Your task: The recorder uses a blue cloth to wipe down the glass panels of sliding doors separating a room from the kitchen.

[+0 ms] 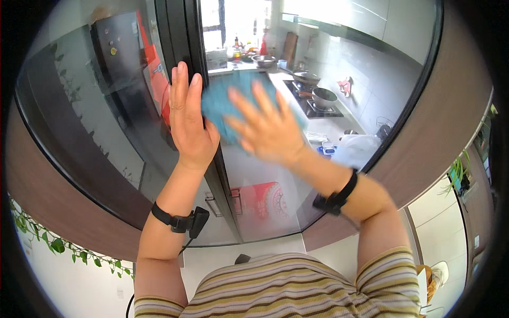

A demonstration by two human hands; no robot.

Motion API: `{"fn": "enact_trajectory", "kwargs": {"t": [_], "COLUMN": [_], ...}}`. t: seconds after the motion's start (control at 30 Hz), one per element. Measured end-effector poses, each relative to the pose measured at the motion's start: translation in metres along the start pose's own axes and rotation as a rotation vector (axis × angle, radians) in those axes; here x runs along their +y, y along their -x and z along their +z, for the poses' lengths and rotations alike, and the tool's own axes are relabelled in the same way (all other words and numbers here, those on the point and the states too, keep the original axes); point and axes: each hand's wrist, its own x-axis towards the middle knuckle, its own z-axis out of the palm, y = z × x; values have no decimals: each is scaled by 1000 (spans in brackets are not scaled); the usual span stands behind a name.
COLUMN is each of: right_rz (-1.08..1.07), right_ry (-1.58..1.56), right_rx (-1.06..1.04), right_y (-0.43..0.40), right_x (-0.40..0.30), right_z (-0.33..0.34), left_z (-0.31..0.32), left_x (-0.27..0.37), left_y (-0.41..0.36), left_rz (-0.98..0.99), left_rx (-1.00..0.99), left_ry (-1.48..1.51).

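My right hand (274, 131) presses a blue cloth (220, 105) against the glass pane (262, 167) of a black-framed door. Both the cloth and the fingers are blurred by motion, and the hand covers part of the cloth. To its left, my left hand (189, 119) is held upright and flat against the dark door frame (181, 31), its palm holding nothing. A black strap with a small device (187, 222) circles my left forearm, and a similar strap (342, 194) is on the right one.
Through the glass appear a gas hob (310, 107) with pans, a metal bowl (263, 61) and a red mat (260, 198). Door handles (236, 200) sit low on the frames. Trailing plants (57, 244) hang at left. A dark refrigerator (119, 51) shows behind the left pane.
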Motion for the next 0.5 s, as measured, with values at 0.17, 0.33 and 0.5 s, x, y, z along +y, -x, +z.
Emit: {"fn": "enact_trajectory", "kwargs": {"t": [0.17, 0.33, 0.5], "right_rz": [-227, -346, 15], "right_ry": [72, 131, 264], "right_rx": [-230, -326, -102], "right_y": [185, 177, 11], "right_x": [-76, -57, 78], "right_z": [53, 49, -30], "left_z": [13, 8, 9], "left_x": [6, 5, -2], "left_y": [-2, -2, 3], "left_rz": [1, 2, 19], "left_rx": [33, -3, -2], "left_ry": [33, 5, -44]}}
